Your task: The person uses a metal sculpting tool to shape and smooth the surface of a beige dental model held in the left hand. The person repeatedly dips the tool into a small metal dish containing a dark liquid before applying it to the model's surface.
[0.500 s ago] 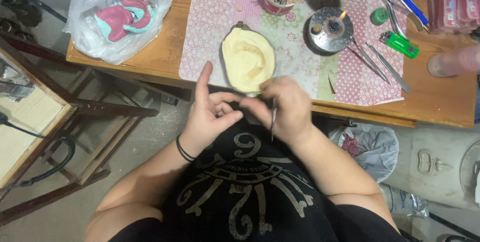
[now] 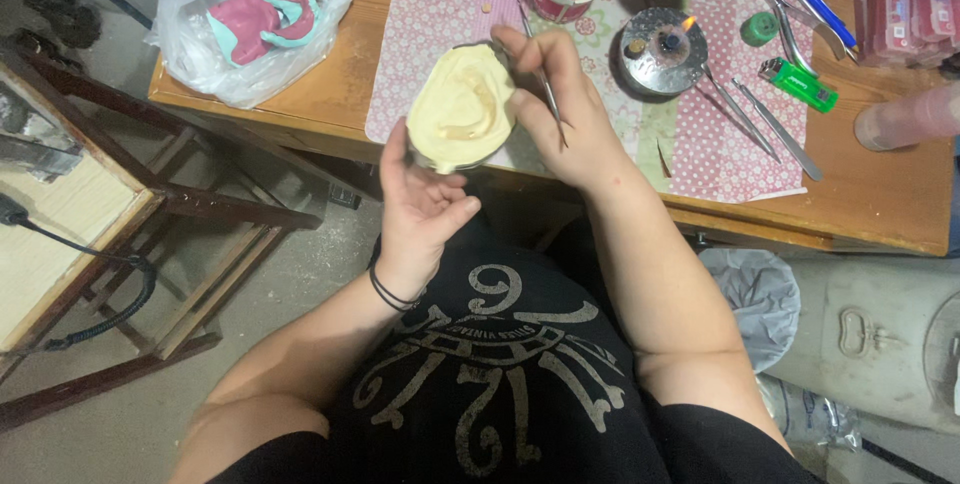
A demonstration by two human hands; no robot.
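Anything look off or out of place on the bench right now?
One thing: the small burner on the patterned mat has a lit flame, unattended, close to a green lighter. The cream mould overhangs the table edge, steadied by both hands.

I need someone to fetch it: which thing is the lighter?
On the wooden table, look at the pink patterned mat. Near its right edge, beside the thin metal tools, lies the lighter, the only bright green, oblong piece there.
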